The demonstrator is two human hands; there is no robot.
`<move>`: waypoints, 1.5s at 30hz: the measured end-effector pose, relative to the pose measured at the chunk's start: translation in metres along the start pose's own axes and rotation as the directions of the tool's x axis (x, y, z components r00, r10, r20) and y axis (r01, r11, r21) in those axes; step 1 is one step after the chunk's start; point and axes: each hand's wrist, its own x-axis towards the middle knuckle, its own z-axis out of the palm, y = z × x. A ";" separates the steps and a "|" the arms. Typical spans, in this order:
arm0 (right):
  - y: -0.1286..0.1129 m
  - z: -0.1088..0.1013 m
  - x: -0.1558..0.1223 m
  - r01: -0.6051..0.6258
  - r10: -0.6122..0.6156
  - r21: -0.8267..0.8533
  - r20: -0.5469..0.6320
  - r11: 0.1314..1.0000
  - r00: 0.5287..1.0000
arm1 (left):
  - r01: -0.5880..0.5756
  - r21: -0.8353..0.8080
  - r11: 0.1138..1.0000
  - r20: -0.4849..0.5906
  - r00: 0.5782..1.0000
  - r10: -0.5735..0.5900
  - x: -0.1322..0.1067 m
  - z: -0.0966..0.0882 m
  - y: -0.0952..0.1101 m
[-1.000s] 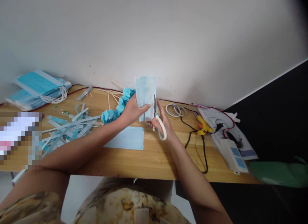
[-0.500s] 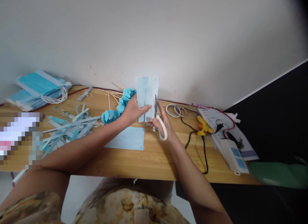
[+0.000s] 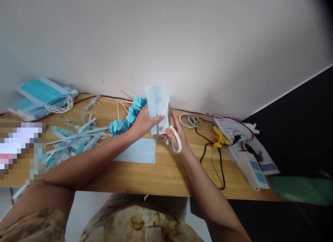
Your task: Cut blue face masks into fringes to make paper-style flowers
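Above the middle of the table, my left hand (image 3: 146,121) grips a light blue face mask (image 3: 159,100), thumb across its front, long side upright. My right hand (image 3: 179,132) is closed on white-handled scissors (image 3: 177,142). Their dark blades point up and lie along the mask's right edge, partly hidden by it. Another pale blue mask sheet (image 3: 139,151) lies flat on the table below my hands. Just left of my left hand are several crumpled blue flower shapes (image 3: 119,126), made of similar material, with thin wooden sticks (image 3: 122,102) behind them.
Cut blue and white strips (image 3: 75,138) lie heaped on the left, beside packed masks (image 3: 43,93). To the right are tape rolls (image 3: 186,120), a yellow glue gun (image 3: 220,137) with its black cord, papers (image 3: 265,155) and a white power strip (image 3: 253,171). A wall stands behind the table.
The mask has dropped slightly and turned a little in my left hand. Less of the scissor blades shows now, as they have shifted behind the mask's right edge.
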 end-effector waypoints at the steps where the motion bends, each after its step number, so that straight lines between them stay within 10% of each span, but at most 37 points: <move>1: 0.000 0.000 0.000 -0.003 0.003 0.003 -0.002 1.000 1.000 | 0.007 -0.009 1.000 -0.003 1.000 -0.007 0.000 0.000 0.001; 10: -0.001 0.003 0.000 -0.036 0.036 0.034 -0.002 0.999 0.999 | 0.078 -0.363 0.929 0.008 0.997 -0.080 0.003 -0.003 0.008; 45: -0.005 0.007 0.000 -0.149 0.151 0.056 -0.039 0.987 0.988 | 0.055 -0.298 0.953 -0.044 0.996 -0.072 0.007 -0.006 0.004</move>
